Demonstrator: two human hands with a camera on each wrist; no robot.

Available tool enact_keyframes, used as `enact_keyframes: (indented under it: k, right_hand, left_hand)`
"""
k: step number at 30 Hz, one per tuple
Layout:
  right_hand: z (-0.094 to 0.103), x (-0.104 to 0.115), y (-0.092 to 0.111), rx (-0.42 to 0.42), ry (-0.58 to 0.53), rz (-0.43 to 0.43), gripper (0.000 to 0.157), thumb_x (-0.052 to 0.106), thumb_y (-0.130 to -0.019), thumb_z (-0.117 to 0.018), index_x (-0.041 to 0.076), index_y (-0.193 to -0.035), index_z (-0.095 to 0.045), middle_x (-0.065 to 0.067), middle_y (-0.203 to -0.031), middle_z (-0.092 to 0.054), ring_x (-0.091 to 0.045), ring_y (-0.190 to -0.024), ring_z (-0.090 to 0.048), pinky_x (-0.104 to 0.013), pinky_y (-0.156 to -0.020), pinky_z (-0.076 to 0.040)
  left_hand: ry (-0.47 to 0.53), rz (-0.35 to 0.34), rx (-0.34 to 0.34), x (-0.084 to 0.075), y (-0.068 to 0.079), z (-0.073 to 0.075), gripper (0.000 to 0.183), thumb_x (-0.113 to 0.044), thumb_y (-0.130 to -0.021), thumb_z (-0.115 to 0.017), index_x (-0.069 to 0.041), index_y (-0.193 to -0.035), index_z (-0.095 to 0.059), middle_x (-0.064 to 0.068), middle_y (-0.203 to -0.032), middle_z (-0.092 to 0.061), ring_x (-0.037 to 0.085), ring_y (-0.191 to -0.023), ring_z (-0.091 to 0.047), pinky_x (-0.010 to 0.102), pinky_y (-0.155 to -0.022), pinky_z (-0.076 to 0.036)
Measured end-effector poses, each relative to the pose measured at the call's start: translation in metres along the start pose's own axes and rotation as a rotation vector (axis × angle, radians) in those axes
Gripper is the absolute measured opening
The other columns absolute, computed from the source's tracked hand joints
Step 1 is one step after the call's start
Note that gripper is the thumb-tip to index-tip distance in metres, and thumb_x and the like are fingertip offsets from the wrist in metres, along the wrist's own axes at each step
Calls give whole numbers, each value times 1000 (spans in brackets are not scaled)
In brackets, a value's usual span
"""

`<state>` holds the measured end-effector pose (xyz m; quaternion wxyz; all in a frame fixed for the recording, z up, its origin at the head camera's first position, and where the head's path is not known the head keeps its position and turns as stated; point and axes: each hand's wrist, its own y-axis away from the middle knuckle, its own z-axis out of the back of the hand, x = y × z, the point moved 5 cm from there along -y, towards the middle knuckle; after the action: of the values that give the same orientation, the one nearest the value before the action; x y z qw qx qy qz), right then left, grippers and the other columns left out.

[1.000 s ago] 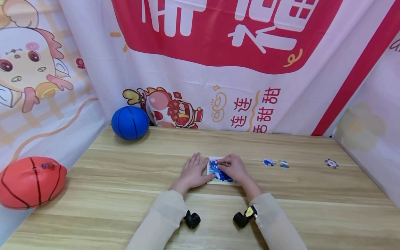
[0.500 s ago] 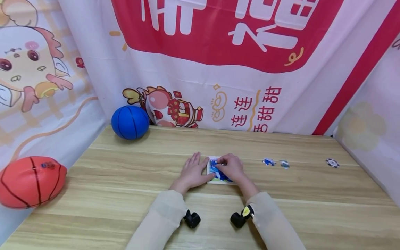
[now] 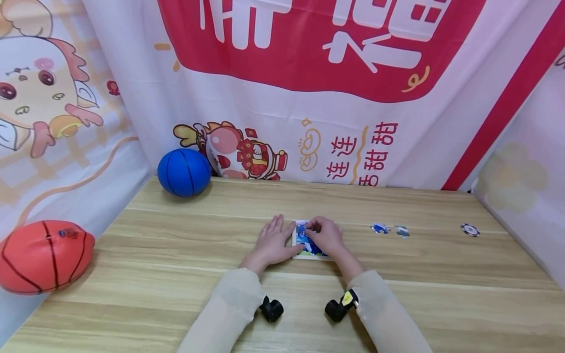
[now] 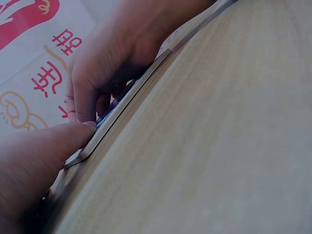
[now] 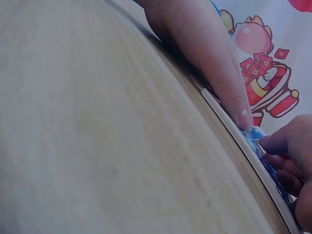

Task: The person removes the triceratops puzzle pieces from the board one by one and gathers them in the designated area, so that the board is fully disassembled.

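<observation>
A small jigsaw puzzle in a pale frame (image 3: 309, 258) lies on the wooden table, its picture mostly blue. My left hand (image 3: 274, 243) rests beside the frame's left edge with fingers extended, and its thumb lies over the lower left part of the puzzle. Over the upper part, my right hand (image 3: 327, 236) has thumb and fingertips brought together, pinching a puzzle piece that those fingers largely hide. In the right wrist view, a light blue bit (image 5: 257, 131) shows between the left thumb tip and the right thumb. The puzzle's right side is covered by my right hand.
To the right lie two loose puzzle pieces, a blue one (image 3: 380, 228) and a greyish-green one (image 3: 402, 232). Farther right is a round black-and-white chip (image 3: 470, 230). A blue ball (image 3: 184, 172) stands at the back left, a dented red ball (image 3: 46, 257) at the left edge.
My right hand and forearm have shifted slightly left, with the fingers staying over the puzzle's upper part. The left hand keeps its place.
</observation>
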<state>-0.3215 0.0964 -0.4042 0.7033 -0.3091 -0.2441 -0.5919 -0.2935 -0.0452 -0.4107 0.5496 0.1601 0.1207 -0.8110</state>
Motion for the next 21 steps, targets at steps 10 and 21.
enact_keyframes:
  k: [10, 21]
  right_hand:
    - [-1, -1, -1, -58, -9, 29, 19, 13, -75, -66, 10, -90, -55, 5, -69, -57, -16, -69, -50, -40, -77, -24]
    - [-2, 1, -1, -8, 3, 50, 28, 13, -77, -64, 11, -104, -60, 7, -71, -57, -15, -72, -52, -40, -77, -23]
  left_hand:
    - [3, -6, -9, 1, 0, 0, 71, -55, -80, -45, -14, -135, -30, 19, -141, -9, 29, -128, -1, 43, -100, -3]
    - [-13, 12, 5, 1, -1, -1, 72, -57, -80, -43, -16, -136, -27, 17, -141, -7, 26, -128, 1, 42, -100, -2]
